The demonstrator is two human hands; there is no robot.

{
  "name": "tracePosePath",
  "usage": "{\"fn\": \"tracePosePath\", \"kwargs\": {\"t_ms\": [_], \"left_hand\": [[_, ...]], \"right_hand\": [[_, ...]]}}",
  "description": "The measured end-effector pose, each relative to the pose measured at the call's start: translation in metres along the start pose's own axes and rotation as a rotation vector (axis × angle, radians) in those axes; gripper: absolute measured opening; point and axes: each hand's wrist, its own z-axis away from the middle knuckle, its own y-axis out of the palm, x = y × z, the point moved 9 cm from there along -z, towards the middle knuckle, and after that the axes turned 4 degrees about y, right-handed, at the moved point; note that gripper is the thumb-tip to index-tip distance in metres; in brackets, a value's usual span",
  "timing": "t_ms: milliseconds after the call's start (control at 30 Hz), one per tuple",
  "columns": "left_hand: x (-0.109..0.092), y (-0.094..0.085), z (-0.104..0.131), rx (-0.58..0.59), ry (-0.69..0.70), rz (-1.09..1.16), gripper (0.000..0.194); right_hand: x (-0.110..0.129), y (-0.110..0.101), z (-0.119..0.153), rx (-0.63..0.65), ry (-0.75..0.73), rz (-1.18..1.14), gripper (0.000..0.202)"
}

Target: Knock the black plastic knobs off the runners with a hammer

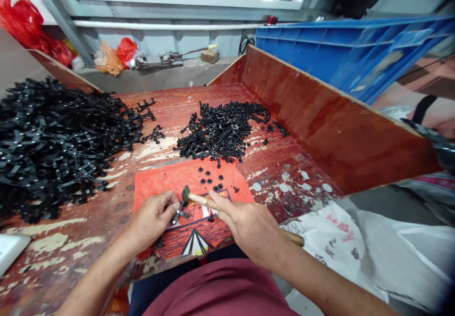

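I watch over a scuffed, red-varnished wooden bench (286, 157), whose left side bears a tangled black heap (60, 136), cut off in my view. At the bench's near edge lies a printed orange cloth (152, 182). Above it, my right hand (247, 223) closes its fingers round a wooden-handled hammer (205, 203), head toward the bench's far left, handle partly hidden. There too, my left hand (154, 217), fingertips nearly together, pinches a jointed black link (177, 217), slanting near left to far right, its gripped end obscured.
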Motion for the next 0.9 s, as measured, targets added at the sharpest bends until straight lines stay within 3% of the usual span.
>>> {"fn": "tracePosePath", "kwargs": {"t_ms": [267, 433, 633, 800, 900], "left_hand": [[-0.003, -0.001, -0.001, -0.014, -0.031, 0.105, 0.016], [0.0, 0.002, -0.003, -0.004, -0.019, 0.119, 0.018], [-0.005, 0.002, -0.004, -0.025, 0.042, 0.024, 0.014], [-0.004, 0.002, -0.004, -0.058, 0.035, -0.02, 0.012], [-0.007, 0.001, -0.003, -0.072, 0.028, -0.034, 0.011]], "right_hand": [[0.002, -0.04, 0.003, -0.094, -0.004, -0.082, 0.043], [0.007, -0.032, 0.004, -0.096, -0.042, -0.071, 0.042], [0.001, -0.001, 0.002, 0.007, -0.028, -0.006, 0.044], [0.002, -0.012, 0.004, -0.106, -0.061, -0.067, 0.046], [0.001, -0.005, 0.002, -0.033, -0.045, 0.003, 0.046]]}}
